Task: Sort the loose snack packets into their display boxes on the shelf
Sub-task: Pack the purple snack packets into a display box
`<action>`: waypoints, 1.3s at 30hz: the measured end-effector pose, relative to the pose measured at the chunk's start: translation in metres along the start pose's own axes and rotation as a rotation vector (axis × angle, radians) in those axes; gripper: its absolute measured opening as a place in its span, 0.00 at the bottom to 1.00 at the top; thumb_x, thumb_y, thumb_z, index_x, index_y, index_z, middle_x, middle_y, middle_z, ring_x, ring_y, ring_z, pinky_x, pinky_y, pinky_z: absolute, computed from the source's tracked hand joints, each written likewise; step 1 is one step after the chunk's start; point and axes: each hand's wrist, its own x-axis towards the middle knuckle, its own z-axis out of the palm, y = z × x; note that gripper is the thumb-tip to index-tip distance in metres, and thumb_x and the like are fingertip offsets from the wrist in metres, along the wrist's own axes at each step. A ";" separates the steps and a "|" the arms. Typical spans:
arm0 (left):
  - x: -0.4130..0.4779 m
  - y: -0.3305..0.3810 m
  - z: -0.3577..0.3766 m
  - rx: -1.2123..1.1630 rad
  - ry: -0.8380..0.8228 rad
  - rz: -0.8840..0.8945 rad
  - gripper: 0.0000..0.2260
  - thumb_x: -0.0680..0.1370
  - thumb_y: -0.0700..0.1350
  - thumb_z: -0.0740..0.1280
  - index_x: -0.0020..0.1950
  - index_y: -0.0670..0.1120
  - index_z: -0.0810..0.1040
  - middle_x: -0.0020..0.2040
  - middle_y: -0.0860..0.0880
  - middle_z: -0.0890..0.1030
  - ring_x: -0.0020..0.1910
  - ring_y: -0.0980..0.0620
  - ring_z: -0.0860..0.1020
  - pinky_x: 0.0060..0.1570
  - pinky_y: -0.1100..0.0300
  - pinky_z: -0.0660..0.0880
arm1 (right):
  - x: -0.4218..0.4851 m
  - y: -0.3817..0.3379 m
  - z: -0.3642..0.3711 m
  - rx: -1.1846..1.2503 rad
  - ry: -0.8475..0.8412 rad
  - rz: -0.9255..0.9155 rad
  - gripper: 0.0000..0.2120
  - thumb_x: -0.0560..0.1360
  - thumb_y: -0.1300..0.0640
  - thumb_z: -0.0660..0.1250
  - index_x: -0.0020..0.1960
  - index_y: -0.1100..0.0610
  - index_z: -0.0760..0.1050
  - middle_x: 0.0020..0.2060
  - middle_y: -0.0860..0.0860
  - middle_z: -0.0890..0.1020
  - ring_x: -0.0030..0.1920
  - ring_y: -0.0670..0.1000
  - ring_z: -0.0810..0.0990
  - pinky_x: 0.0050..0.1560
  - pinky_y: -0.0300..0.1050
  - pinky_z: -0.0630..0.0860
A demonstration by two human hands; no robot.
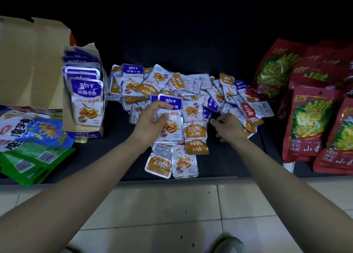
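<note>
At frame centre the left hand clutched a flat, glossy purple-topped packet, thumb curled over it. The right hand curled at the foil heap; its hold was unclear. The cardboard display box stood centre-left.

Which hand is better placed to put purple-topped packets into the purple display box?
Left. The left hand grips purple-topped silver packets and lies nearer the purple cardboard display box; the right hand is by the loose pile.
</note>
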 end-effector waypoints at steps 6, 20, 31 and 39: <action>0.000 -0.010 0.002 0.058 -0.053 -0.051 0.10 0.81 0.37 0.62 0.52 0.52 0.75 0.57 0.49 0.78 0.46 0.50 0.76 0.42 0.59 0.74 | 0.008 -0.024 0.018 0.168 -0.071 -0.031 0.06 0.76 0.57 0.70 0.47 0.61 0.81 0.43 0.56 0.82 0.42 0.52 0.79 0.45 0.46 0.78; 0.006 -0.019 -0.007 0.103 0.079 0.019 0.12 0.80 0.41 0.64 0.50 0.60 0.76 0.62 0.47 0.74 0.62 0.49 0.74 0.57 0.50 0.76 | -0.010 -0.040 0.026 0.686 -0.179 0.142 0.12 0.78 0.68 0.65 0.60 0.62 0.69 0.50 0.57 0.75 0.43 0.52 0.78 0.38 0.41 0.82; 0.005 -0.023 -0.006 0.147 0.027 -0.040 0.12 0.81 0.41 0.64 0.48 0.60 0.75 0.62 0.45 0.73 0.59 0.47 0.75 0.44 0.64 0.73 | 0.000 -0.054 0.029 0.746 -0.277 0.308 0.05 0.75 0.66 0.67 0.42 0.59 0.74 0.35 0.53 0.78 0.30 0.46 0.71 0.23 0.35 0.69; 0.007 -0.026 -0.007 0.138 0.013 -0.041 0.12 0.80 0.41 0.64 0.48 0.60 0.76 0.61 0.44 0.73 0.57 0.45 0.75 0.44 0.61 0.72 | 0.004 -0.028 0.013 0.754 -0.071 0.250 0.00 0.78 0.63 0.64 0.48 0.60 0.73 0.42 0.60 0.80 0.40 0.55 0.78 0.40 0.47 0.76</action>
